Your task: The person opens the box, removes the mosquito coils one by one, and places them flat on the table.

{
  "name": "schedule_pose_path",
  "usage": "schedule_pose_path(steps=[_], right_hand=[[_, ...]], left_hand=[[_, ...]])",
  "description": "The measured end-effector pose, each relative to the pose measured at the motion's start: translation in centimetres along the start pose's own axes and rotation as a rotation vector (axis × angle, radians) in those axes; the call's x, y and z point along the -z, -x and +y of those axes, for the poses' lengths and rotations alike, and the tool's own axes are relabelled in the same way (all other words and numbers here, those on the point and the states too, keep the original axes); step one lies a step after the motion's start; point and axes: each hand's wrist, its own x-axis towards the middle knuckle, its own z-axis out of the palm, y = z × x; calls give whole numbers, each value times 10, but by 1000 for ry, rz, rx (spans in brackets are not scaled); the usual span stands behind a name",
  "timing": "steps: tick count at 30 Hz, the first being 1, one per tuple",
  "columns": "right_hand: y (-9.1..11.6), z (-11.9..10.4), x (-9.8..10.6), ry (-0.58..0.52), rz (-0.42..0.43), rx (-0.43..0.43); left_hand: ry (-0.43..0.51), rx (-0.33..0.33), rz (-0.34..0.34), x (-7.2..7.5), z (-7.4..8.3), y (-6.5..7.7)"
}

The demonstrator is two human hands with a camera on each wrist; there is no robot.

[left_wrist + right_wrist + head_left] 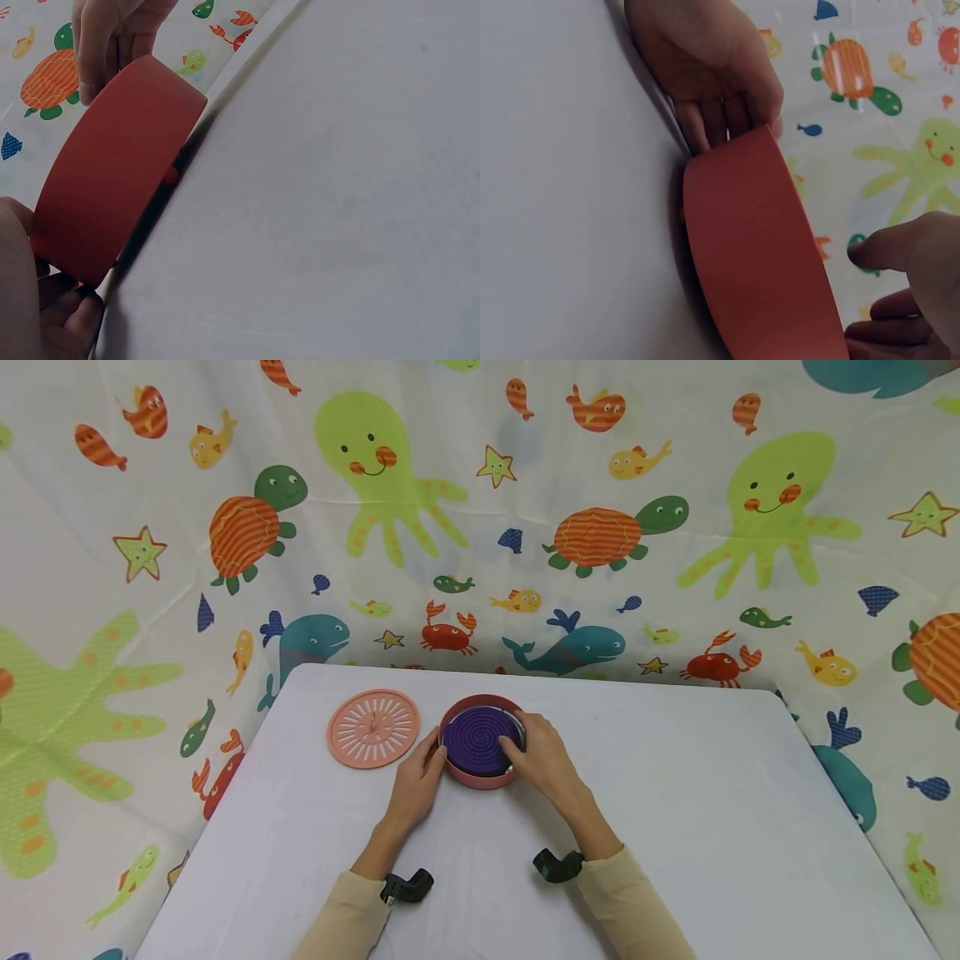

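A round coral-red mosquito coil box [480,782] sits lidless on the white table, held at its left side by my left hand [417,781]. In the left wrist view that hand's fingers [75,319] curl at the box's lower edge. A purple spiral mosquito coil [476,739] lies inside the box. My right hand [546,756] reaches over the right rim, its thumb overlapping the coil in the head view. In the right wrist view its thumb and fingers [889,330] stand apart, with the thumb above the rim. Small silvery metal bits show beside the coil.
The slotted pink lid [373,729] lies flat on the table to the left of the box. A white table [712,793] extends to both sides. Behind it hangs a curtain [480,527] printed with sea animals.
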Motion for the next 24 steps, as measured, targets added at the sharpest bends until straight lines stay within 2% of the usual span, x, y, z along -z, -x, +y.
schedule_pose_path(steps=[4,9,16,24], right_hand=[[-2,-6,2,45,-48,-32],[-5,-11,3,102,-93,-33],[-8,-15,2,164,-117,-8],[-10,-16,-1,220,-113,28]], left_hand=[[2,-4,-1,0,2,0],[0,0,4,0,2,0],[41,6,6,-1,-2,0],[37,-3,4,-1,-3,-1]])
